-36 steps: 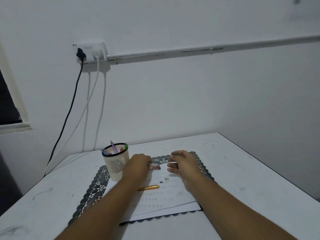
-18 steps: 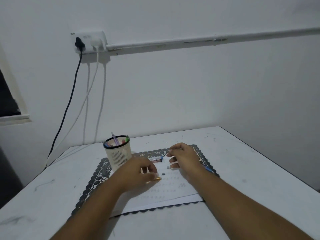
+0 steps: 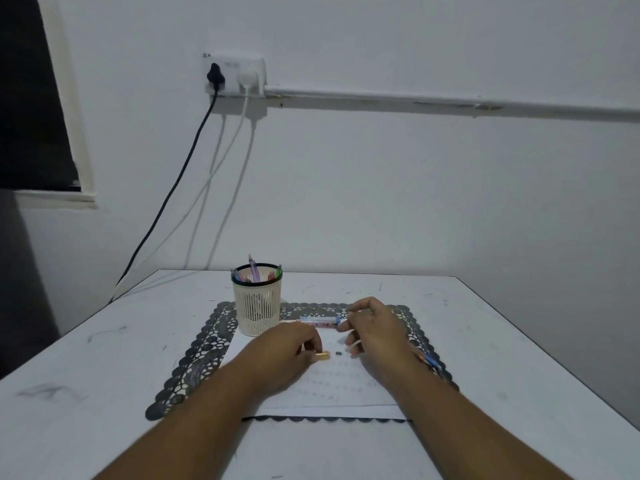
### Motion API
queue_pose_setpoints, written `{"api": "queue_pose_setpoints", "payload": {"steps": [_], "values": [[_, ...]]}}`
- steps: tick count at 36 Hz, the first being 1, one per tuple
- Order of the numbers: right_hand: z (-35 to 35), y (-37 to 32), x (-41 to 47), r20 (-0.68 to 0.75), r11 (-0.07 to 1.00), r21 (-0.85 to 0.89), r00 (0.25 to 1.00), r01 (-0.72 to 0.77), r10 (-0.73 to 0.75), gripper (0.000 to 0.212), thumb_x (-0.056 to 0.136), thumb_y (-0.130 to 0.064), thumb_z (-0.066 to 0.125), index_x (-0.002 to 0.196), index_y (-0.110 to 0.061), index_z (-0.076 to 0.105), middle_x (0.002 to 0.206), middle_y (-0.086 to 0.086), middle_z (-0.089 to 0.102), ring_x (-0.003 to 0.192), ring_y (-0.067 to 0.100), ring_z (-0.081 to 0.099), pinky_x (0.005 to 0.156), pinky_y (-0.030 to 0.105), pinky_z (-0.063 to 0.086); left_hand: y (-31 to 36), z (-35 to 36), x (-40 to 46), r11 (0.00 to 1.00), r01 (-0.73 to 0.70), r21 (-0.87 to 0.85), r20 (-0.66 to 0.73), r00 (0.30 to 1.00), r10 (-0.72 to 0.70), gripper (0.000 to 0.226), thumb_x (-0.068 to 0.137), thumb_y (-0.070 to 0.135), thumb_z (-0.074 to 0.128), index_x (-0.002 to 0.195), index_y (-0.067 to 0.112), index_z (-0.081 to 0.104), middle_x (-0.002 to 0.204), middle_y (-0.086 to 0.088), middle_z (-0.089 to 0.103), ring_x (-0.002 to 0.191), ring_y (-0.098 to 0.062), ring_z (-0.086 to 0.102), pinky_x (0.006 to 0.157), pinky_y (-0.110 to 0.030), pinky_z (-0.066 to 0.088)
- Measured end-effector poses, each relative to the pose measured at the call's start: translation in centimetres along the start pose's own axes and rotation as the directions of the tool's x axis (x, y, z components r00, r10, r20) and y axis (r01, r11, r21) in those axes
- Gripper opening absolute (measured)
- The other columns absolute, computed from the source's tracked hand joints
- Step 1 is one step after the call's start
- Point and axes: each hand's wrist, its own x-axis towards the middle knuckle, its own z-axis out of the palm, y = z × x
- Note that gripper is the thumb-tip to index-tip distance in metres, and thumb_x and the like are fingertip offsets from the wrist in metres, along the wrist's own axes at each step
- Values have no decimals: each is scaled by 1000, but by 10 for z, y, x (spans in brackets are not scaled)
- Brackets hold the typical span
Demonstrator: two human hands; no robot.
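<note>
Nothing legible anywhere. Only faint, blurred rows of print on the paper sheet (image 3: 332,384). Red marking on the pen (image 3: 319,320), too small to read.

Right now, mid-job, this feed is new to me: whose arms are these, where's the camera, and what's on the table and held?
There is no machine here: these are a person's bare left hand and right hand, seen from one camera worn on the head, looking forward and down. On the white table lies a dark lacy mat with a printed sheet on it. A pale pen cup stands at the mat's far left, a clear pen barrel lies beyond the left hand, and a tiny dark piece lies between the hands. The left hand pinches a short orange piece; the right hand seems to pinch a thin white piece.
</note>
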Motion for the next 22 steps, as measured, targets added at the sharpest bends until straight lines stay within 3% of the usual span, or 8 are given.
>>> {"api": "queue_pose_setpoints", "payload": {"steps": [3, 8, 22], "values": [[1, 2, -1, 9, 1000, -1, 1000, 28, -28, 7, 97, -3, 58, 100, -6, 63, 81, 17, 76, 62, 27, 57, 51, 34, 41, -1, 2, 1, 998, 1, -55, -66, 998, -4, 9, 96, 28, 60, 93, 35, 63, 91, 18, 61, 85, -3, 57, 76, -36, 53], [5, 0, -2, 27, 997, 23, 997, 67, -67, 8, 96, -2, 58, 102, -6, 61, 84, 18, 76, 65, 29, 60, 52, 35, 45, -1, 1, 4, 997, -42, -60, -208, 978, 29, 13, 100, 22, 62, 107, 32, 67, 93, 21, 58, 88, -2, 55, 78, -27, 48], [8, -6, -12, 108, 986, 129, 987, 109, -123, 7, 97, 1, 60, 103, -1, 61, 91, 28, 71, 67, 25, 60, 54, 36, 47, -5, 2, 7, 993, -93, -77, -259, 963, 70, 16, 98, 18, 64, 111, 28, 69, 94, 21, 58, 87, 0, 54, 75, -24, 47]]}}
